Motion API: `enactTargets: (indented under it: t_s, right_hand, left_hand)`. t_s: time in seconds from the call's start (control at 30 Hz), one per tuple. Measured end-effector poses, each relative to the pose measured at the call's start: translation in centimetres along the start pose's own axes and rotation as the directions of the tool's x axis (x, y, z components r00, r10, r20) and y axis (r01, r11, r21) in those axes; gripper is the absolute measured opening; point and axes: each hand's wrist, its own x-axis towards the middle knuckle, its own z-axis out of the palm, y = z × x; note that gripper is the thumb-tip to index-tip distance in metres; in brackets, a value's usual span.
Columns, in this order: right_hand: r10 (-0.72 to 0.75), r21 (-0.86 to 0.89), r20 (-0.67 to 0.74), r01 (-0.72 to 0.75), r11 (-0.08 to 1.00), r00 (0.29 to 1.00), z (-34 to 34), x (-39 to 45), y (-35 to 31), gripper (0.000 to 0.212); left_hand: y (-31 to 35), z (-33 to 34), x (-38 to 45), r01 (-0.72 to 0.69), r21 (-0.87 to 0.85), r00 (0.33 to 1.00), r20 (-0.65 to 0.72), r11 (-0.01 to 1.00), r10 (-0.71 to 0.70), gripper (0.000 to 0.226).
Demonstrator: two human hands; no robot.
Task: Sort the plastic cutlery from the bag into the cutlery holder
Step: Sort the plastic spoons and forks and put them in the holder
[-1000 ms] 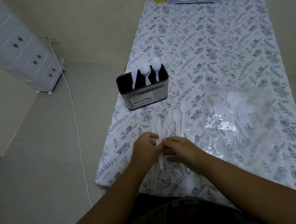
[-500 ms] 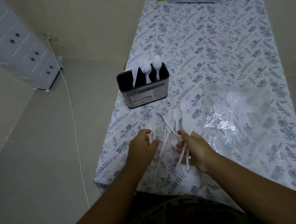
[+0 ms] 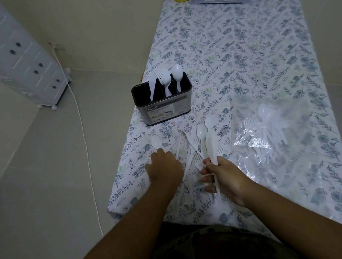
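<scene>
A: Cutlery first? Start big. See the table (image 3: pixel 241 43) with the flowery cloth?

B: Yes. On it, over on the right, lies the clear bag (image 3: pixel 271 130) with white cutlery inside.

A: Near the left edge stands the cutlery holder (image 3: pixel 162 104). It has 4 slots. 1 knife, some forks and 1 spoon stand up in 3 of them.

B: More loose cutlery (image 3: pixel 202 141) lies in a pile in front of it.

A: The right hand (image 3: pixel 224 176) is closed on a few white handles.

B: The left hand (image 3: pixel 164 167) lies flat on the cloth, just by 1 small spoon (image 3: pixel 156 143). I cannot tell if it holds anything.

A: What could go wrong?

B: I think the bunch is mixed. A fork could land in the spoon slot. Thin handles could also slip out and drop off the edge.
</scene>
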Motion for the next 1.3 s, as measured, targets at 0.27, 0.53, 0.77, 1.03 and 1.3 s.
enactTargets:
  t_s: [0.27,0.53,0.77,1.03,1.3]
  right_hand:
    - [-0.024,0.03,0.048,0.023,0.999,0.999,0.4,0.4,0.6,0.017]
    - [0.055,0.112,-0.054,-0.049,0.992,0.997,-0.4,0.6,0.8,0.014]
    - [0.023,0.014,-0.115,-0.022,1.0,0.993,-1.7,0.2,0.9,0.017]
    - [0.024,0.063,-0.168,-0.014,0.998,0.985,-2.0,0.0,0.9,0.026]
    - [0.036,0.086,-0.151,-0.023,0.996,0.988,-2.2,0.2,1.0,0.025]
  left_hand:
    - [1.5,0.2,-4.6,-0.372,-0.46,0.919,-0.057,0.806,0.391,0.026]
    - [0.9,1.3,-0.5,-0.109,-0.535,0.994,-0.063,0.838,0.09,0.016]
    - [2.4,1.2,1.3,-0.081,-0.396,0.993,0.05,0.915,0.11,0.029]
    - [3.1,0.8,0.6,-0.087,-0.352,0.991,0.061,0.932,0.115,0.028]
    - [1.7,0.7,0.0,-0.034,-0.239,0.991,0.12,0.97,0.064,0.018]
